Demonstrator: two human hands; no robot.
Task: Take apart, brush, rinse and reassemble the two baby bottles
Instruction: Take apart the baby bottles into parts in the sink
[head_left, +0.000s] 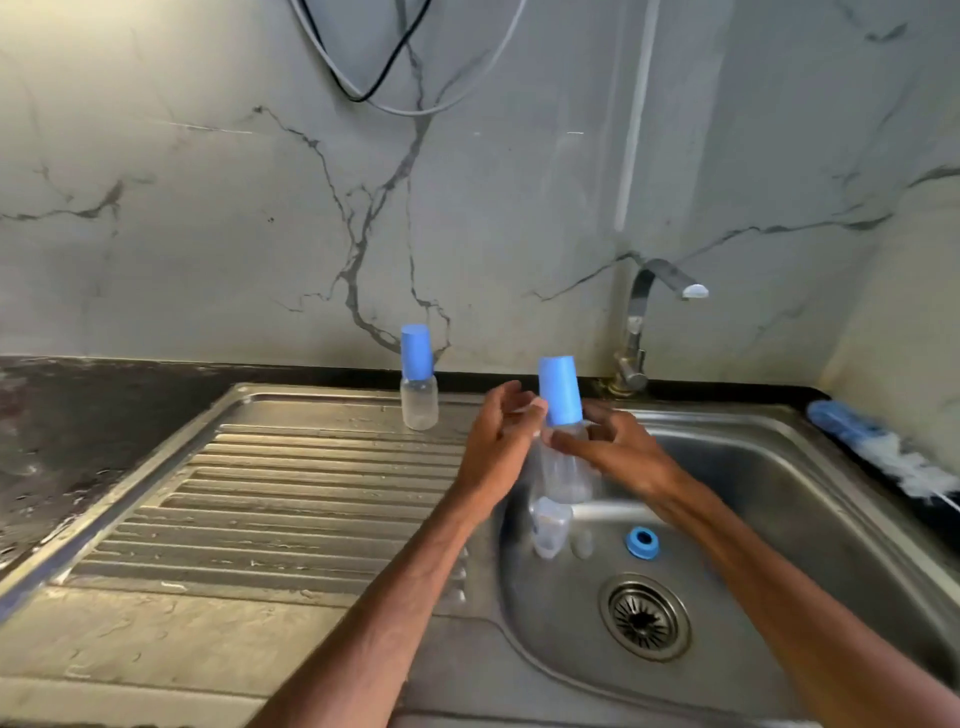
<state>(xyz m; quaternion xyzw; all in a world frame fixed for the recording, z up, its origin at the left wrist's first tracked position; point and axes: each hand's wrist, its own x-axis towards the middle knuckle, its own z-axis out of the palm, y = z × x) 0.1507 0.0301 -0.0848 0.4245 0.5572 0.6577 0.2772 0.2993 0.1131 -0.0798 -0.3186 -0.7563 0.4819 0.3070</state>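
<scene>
Held baby bottle (564, 470) is over the sink (779, 519), above the basin's left part, between both hands. Right hand (618, 452) pinches the clear neck just under the blue cap (560, 389). Left hand (496, 441) has its fingers loosely spread, tips touching the cap's lower left side; can't tell if it really grips. Risks: a wet clear body held only by a neck pinch could slip and drop onto the loose parts below, the blue ring (642, 542) and a small clear nipple (583, 543). Twisting the cap hard could jerk the bottle out of the pinch, or send the cap toward the drain (644, 616). Long axis near vertical, cap end up, base down toward the basin, slight lean. Second baby bottle (418, 382) stands upright, capped, on the drainboard (285, 493), well apart.
</scene>
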